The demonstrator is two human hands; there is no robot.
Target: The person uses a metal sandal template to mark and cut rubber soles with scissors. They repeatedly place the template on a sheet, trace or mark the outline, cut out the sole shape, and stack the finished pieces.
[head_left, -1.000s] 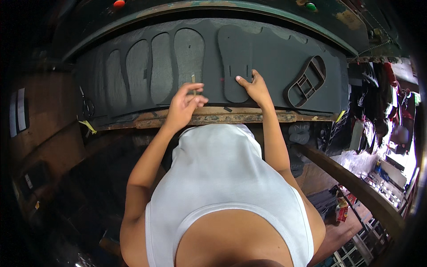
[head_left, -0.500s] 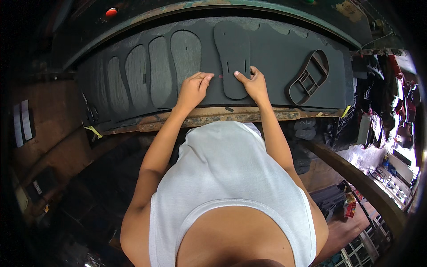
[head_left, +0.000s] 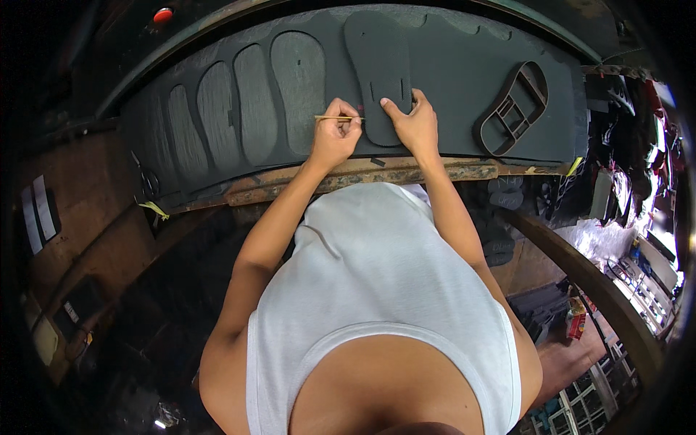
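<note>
Footwear workshop: sole-shaped cutting die [head_left: 512, 116], black sheet [head_left: 457, 87] with sole-shaped cutouts [head_left: 299, 87].

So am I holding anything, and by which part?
Your left hand pinches a yellowish stick near its right end. Your right hand lays its thumb on the near half of the dark sole-shaped piece; a grip can't be told.

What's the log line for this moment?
left hand: pinching thin stick, tip at left edge of sole piece | right hand: on sole piece | right side: sole-outline cutter on dark sheet
</note>
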